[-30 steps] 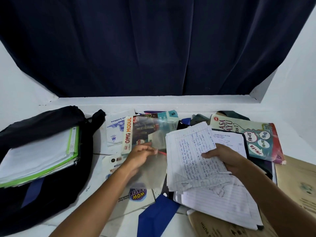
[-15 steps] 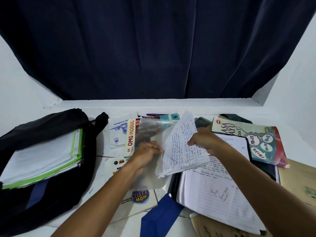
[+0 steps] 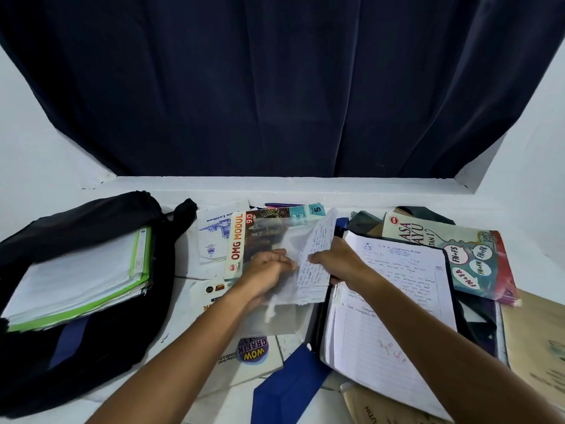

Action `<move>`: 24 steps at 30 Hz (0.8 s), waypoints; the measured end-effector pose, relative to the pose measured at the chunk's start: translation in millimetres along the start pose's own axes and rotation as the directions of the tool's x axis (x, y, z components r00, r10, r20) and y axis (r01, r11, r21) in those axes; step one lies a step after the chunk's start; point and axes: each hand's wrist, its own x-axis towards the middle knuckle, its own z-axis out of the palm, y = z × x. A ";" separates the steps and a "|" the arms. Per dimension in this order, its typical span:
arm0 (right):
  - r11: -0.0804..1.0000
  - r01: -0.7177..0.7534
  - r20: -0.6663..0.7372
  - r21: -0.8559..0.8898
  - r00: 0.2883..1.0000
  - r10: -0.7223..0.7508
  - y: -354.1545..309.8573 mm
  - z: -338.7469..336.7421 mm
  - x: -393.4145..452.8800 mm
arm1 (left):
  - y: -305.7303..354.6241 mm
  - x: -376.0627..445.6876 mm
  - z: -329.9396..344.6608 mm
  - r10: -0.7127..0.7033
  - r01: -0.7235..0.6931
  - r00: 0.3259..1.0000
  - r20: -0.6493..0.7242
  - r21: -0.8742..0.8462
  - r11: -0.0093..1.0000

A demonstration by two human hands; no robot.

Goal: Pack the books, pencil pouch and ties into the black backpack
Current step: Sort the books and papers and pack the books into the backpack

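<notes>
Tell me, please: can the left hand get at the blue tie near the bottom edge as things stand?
Probably not right away. The left hand grips a clear plastic sleeve, so it is occupied. The blue tie itself lies uncovered on top, beside the left forearm, with nothing over it.

The black backpack (image 3: pixel 101 316) runs off the picture at nine o'clock, and its inside is mostly covered by a green-edged stack of papers (image 3: pixel 76 280). The OMG MODUL book (image 3: pixel 237 243) is partly veiled by a clear plastic sleeve (image 3: pixel 275 316), its cover art blurred. Handwriting on the folded sheets (image 3: pixel 315 264) and the open notebook (image 3: pixel 391 304) is too small to read. The blue tie (image 3: pixel 284 390) is cut off at six o'clock. At five o'clock a brown book (image 3: pixel 379 414) leaves the frame, its title incomplete.
</notes>
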 end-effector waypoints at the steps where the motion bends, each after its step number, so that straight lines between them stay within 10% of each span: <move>1: 1.000 -0.005 0.001 0.003 1.000 0.005 -0.3 1.1 1.2 | -1.0 0.5 0.4 -0.004 0.004 1.000 0.002 -0.009 1.000; 10: 0.923 -0.228 0.287 0.309 0.948 0.138 -2.6 -22.9 8.3 | -1.9 -1.3 -1.0 -0.008 0.010 0.999 0.032 -0.041 0.999; 24: 0.931 -0.309 0.446 0.193 0.873 0.197 -19.1 -2.1 22.4 | -1.8 1.5 -1.9 0.037 -0.038 0.999 -0.018 -0.069 0.997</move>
